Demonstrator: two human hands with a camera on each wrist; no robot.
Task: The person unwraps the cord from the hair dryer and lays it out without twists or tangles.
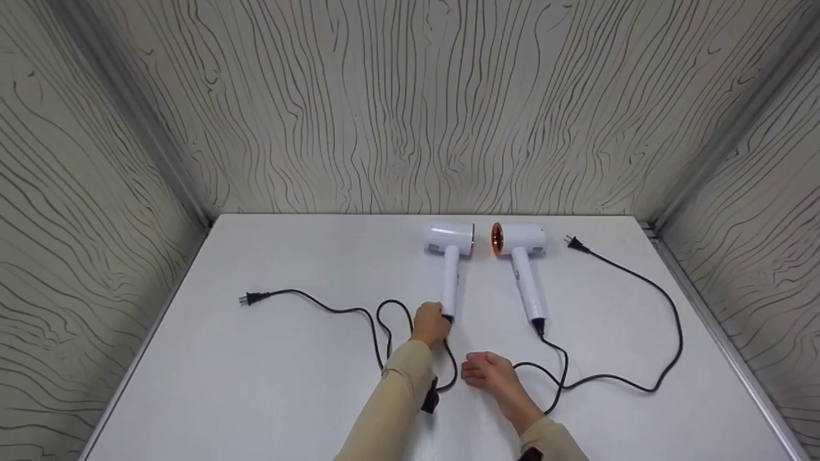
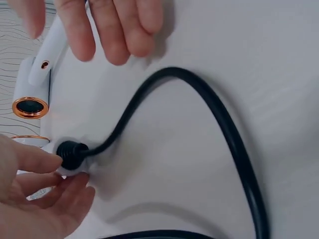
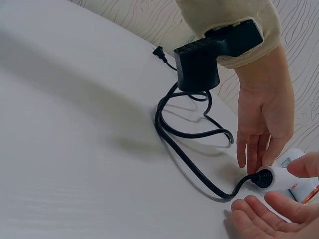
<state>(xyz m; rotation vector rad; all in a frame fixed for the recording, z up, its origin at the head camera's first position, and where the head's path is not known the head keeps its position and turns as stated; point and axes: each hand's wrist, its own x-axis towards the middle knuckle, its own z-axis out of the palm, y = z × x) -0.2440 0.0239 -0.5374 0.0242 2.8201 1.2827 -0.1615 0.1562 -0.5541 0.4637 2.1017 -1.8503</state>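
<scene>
Near the middle of the table, a white hair dryer (image 1: 450, 278) lies with its barrel toward the back wall. My left hand (image 1: 430, 323) holds the lower end of its handle. In the left wrist view, thumb and fingers sit around that end, at the black cord sleeve (image 2: 71, 155). My right hand (image 1: 490, 371) is apart from the dryer, closer to the front, with fingers extended and nothing in them. In the right wrist view, its fingers lie just beside the handle end. The dryer's black cord (image 1: 343, 311) loops under the left forearm.
A second white hair dryer (image 1: 528, 282) with an orange-rimmed nozzle lies to the right. Its black cord (image 1: 679, 333) curves round to a plug (image 1: 576, 244) at the back right. The first dryer's plug (image 1: 255, 298) rests at the left. Patterned walls (image 1: 410, 128) enclose the white table (image 1: 256, 384).
</scene>
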